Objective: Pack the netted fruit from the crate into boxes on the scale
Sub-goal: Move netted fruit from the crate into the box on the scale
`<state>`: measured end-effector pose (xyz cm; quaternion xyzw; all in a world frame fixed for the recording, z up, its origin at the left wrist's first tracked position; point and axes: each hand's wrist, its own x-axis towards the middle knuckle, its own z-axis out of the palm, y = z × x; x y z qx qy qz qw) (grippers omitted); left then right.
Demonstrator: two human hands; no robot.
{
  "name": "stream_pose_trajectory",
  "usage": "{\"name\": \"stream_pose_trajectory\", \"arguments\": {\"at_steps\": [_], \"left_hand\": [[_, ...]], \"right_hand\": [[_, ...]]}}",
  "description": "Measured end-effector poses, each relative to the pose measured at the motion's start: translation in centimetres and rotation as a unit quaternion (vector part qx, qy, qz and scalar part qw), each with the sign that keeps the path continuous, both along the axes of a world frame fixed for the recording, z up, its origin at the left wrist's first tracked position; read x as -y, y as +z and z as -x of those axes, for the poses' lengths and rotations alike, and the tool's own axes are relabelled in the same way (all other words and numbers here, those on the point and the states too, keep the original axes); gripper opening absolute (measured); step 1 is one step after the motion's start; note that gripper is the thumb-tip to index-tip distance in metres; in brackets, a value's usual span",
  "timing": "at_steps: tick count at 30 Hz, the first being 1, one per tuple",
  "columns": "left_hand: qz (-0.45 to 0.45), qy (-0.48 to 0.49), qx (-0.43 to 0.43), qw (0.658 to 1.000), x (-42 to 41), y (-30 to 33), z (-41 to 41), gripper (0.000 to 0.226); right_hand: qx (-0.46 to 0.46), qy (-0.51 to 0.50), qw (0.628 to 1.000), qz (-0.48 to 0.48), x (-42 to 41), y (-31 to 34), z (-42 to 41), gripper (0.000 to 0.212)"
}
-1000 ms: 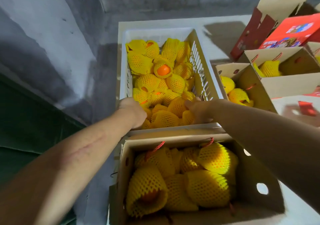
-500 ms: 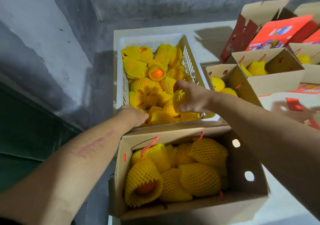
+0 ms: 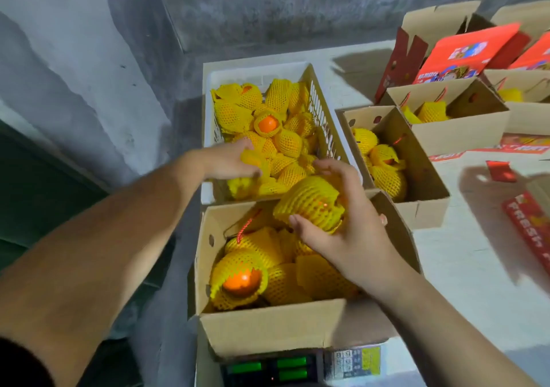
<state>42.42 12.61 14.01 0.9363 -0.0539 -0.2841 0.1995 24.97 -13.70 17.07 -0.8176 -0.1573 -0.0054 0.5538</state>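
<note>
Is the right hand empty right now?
No, the right hand grips a netted fruit above the box on the scale.

**What I count on the desk**

I see one white crate (image 3: pixel 320 100) and one scale (image 3: pixel 300 370). I count four open brown boxes: one box on the scale (image 3: pixel 268 327), one box just right of the crate (image 3: pixel 428 205), and two more boxes behind (image 3: pixel 464 132) (image 3: pixel 529 115). I see two hands, my left hand (image 3: pixel 229 163) and my right hand (image 3: pixel 348 231). Each hand has one netted fruit: one in the crate (image 3: pixel 253 160), one over the box (image 3: pixel 312 205). The netted fruits in the crate are too many to count. Two red lids (image 3: pixel 464 53) (image 3: pixel 532 56) stand at the back.
</note>
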Motion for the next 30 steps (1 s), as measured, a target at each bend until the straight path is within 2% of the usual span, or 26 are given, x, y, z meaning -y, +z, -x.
{"name": "stream_pose_trajectory", "arguments": {"at_steps": [2,3,6,8,11,13,15,16,17,20,24,27,30], "left_hand": [[0.107,0.103,0.049,0.988,-0.5,2.7,2.0,0.087],[0.172,0.162,0.072,0.969,-0.5,4.0,3.7,0.095],[0.395,0.268,0.064,0.876,0.5,6.3,9.3,0.101],[0.474,0.281,0.021,0.834,2.6,7.0,13.3,0.101],[0.477,0.322,0.009,0.818,7.0,7.3,18.8,0.104],[0.467,0.32,0.029,0.823,9.6,7.1,22.5,0.098],[0.489,0.301,0.048,0.817,11.3,6.5,25.3,0.072],[0.513,0.29,0.044,0.807,11.7,6.2,26.5,0.058],[0.53,0.273,0.053,0.801,11.7,5.9,27.6,0.053],[0.499,0.221,0.128,0.828,11.0,5.3,30.3,0.047],[0.45,0.239,0.226,0.83,11.5,4.6,33.1,0.051],[0.436,0.246,0.32,0.805,12.1,4.1,34.3,0.035],[0.475,0.275,0.311,0.776,11.9,3.9,35.2,0.027]], "right_hand": [[-0.042,0.03,0.998,0.023,0.4,-0.3,0.8,0.101],[-0.041,0.023,0.998,0.038,0.7,-0.4,1.5,0.102],[-0.005,-0.035,0.998,0.05,1.1,0.2,3.2,0.082],[-0.027,-0.026,0.999,-0.012,1.1,0.9,4.5,0.072],[-0.129,0.02,0.982,-0.139,0.7,2.4,6.3,0.065],[-0.262,0.048,0.925,-0.271,0.3,3.4,7.5,0.064],[-0.355,0.04,0.851,-0.384,0.4,4.2,8.6,0.053],[-0.37,0.029,0.837,-0.402,0.6,4.5,9.1,0.047],[-0.373,0.022,0.838,-0.397,0.9,4.5,9.6,0.042],[-0.381,0.041,0.848,-0.365,1.7,3.7,11.1,0.035],[-0.396,0.079,0.835,-0.374,1.6,3.2,13.2,0.026],[-0.401,0.084,0.831,-0.376,1.3,3.6,14.2,0.043],[-0.415,0.096,0.813,-0.397,1.4,3.6,15.0,0.053]]}}
